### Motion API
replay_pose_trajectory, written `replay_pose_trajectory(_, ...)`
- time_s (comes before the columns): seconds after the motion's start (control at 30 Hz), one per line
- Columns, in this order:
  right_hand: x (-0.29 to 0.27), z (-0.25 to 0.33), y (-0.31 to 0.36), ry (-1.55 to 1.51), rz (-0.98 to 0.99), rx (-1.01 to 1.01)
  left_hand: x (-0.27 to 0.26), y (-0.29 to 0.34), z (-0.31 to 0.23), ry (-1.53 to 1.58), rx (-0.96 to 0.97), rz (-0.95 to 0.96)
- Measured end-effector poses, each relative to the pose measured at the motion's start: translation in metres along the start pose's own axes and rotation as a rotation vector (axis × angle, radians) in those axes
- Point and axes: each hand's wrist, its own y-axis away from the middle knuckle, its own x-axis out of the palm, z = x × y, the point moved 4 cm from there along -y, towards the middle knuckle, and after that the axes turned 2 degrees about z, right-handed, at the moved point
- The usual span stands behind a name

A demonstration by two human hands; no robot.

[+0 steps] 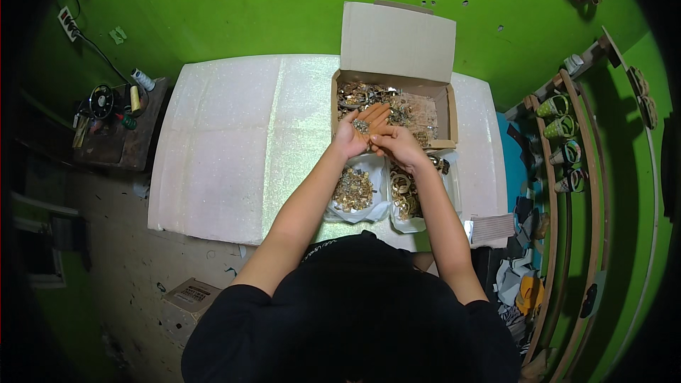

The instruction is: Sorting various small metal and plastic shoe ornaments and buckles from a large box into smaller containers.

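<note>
My left hand (348, 139) is turned palm up with its fingers stretched out, over the front left of an open cardboard box (445, 115). Small silvery metal pieces (361, 127) lie in its palm. My right hand (401, 147) reaches to the left palm with fingertips pinched together; what they hold, if anything, is too small to name. Inside the box are many gold and silver shoe-buckle-like metal bits (355, 92). Below the left hand, a lined tub holds small gold and silver fittings (352, 190). Under my right forearm, another tub holds larger gold rings and buckles (404, 195), partly hidden.
A pale glittery sheet (220, 149) covers the table. At the left stands a small dark table (113, 143) with thread spools. On the right, a wooden rack (560, 234) carries several green sandals (560, 126). A carton (191, 296) sits on the floor at the lower left.
</note>
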Motion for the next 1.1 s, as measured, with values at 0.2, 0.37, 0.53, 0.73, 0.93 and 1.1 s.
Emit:
replay_pose_trajectory(0.2,0.003,-0.017,0.012,0.241,0.085,0.014,0.004,0.000,-0.001,0.108,0.024,0.068)
replay_pose_trajectory(0.37,0.007,-0.026,0.019,0.298,0.105,0.025,0.004,-0.001,-0.002,0.109,0.029,0.062)
replay_pose_trajectory(0.53,0.011,-0.021,0.028,0.367,0.153,0.066,0.004,0.000,-0.001,0.100,0.017,0.050)
replay_pose_trajectory(0.73,0.000,-0.006,0.021,0.433,0.067,0.013,0.004,-0.001,-0.001,0.096,0.014,0.050)
replay_pose_trajectory(0.93,0.001,0.023,0.005,0.758,-0.227,-0.347,-0.002,-0.008,-0.001,0.015,0.037,0.036)
replay_pose_trajectory(1.1,0.020,0.029,-0.005,1.106,-0.399,-0.465,-0.027,-0.011,-0.005,-0.031,0.028,-0.065)
